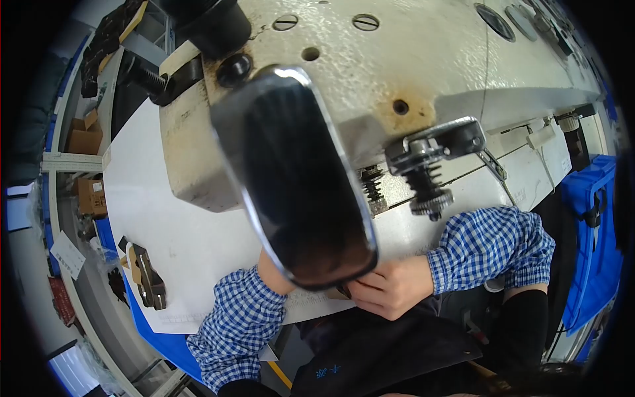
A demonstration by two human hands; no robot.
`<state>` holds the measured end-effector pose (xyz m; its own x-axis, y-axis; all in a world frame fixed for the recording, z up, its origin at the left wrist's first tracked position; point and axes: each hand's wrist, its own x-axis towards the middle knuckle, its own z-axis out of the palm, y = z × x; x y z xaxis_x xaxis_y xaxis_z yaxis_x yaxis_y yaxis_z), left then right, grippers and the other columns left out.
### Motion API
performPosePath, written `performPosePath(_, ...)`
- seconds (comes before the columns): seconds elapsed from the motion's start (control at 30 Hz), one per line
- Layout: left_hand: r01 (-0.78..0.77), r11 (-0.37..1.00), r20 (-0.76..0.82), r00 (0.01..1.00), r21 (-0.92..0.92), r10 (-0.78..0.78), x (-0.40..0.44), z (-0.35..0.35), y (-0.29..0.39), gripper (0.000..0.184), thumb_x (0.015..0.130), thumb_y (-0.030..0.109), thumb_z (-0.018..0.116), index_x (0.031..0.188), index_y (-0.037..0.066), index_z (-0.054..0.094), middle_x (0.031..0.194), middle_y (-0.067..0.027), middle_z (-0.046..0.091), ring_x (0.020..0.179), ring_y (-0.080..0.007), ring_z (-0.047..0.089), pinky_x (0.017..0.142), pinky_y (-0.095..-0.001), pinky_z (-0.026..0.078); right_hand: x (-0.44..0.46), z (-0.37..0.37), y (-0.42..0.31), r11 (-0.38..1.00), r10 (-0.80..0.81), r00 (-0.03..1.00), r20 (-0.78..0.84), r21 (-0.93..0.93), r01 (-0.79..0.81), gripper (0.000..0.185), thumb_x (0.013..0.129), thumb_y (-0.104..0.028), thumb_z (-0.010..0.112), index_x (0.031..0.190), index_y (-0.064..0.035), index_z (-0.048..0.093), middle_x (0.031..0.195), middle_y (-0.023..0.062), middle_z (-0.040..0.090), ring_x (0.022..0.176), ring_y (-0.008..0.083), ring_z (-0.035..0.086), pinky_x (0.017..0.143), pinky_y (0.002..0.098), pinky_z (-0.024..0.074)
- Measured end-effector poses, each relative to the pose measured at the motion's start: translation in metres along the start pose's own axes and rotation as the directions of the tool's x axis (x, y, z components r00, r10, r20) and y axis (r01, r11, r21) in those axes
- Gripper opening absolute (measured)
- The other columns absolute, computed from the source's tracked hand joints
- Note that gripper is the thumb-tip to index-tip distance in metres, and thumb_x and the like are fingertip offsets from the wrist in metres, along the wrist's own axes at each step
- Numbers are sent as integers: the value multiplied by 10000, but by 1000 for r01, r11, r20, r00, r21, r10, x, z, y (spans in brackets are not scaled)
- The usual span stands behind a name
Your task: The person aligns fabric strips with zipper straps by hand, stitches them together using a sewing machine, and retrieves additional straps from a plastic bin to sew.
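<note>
A cream-coloured sewing machine head (436,59) fills the upper view, with a spring-loaded thread tensioner (426,178) on its side. In front of it, a dark glossy panel with a chrome rim (297,185) blocks the middle of the view. Only the wrist of my left hand (272,274) shows; its fingers are hidden behind the panel. My right hand (395,288) is at the table's near edge, just right of the panel's lower end. Its fingers are curled together at a small dark bit, mostly hidden, whose kind I cannot make out.
The white table (192,258) carries a dark brown and tan piece (149,278) at its left. A blue bin (589,245) stands to the right. Shelving (63,162) with cardboard boxes (86,139) lines the left. A dark apron (383,357) covers my lap.
</note>
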<state>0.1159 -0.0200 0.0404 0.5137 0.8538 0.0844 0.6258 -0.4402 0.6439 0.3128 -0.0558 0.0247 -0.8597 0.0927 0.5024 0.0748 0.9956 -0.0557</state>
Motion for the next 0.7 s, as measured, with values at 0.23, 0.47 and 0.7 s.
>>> performPosePath(0.23, -33, 993, -61, 997, 113, 40, -4, 8, -19, 571, 715, 188, 753, 1203, 6, 519, 1157, -191, 547, 1036, -321, 549, 855, -378, 458, -1, -2, 5, 1000, 24, 1000, -21, -14, -24, 323, 597, -209, 527, 754, 58, 619, 882, 196, 575, 916, 377, 589, 802, 415, 509)
performPosePath(0.47, -34, 989, -82, 996, 142, 46, 1, 7, -32, 428, 752, 162, 731, 1123, 5, 586, 1052, -190, 605, 913, -317, 597, 825, -375, 462, -1, 3, 23, 989, 111, 993, -42, 103, -106, 314, 564, -192, 533, 748, 47, 620, 876, 192, 567, 938, 386, 579, 808, 416, 513)
performPosePath(0.7, 12, 983, -111, 994, 181, 8, 4, 4, -31, 337, 748, 91, 709, 1074, 49, 634, 945, -145, 637, 838, -270, 604, 752, -371, 470, 3, -2, 45, 988, 107, 994, -32, -105, -109, 290, 538, -154, 562, 739, 42, 632, 861, 156, 571, 822, 291, 583, 715, 342, 533)
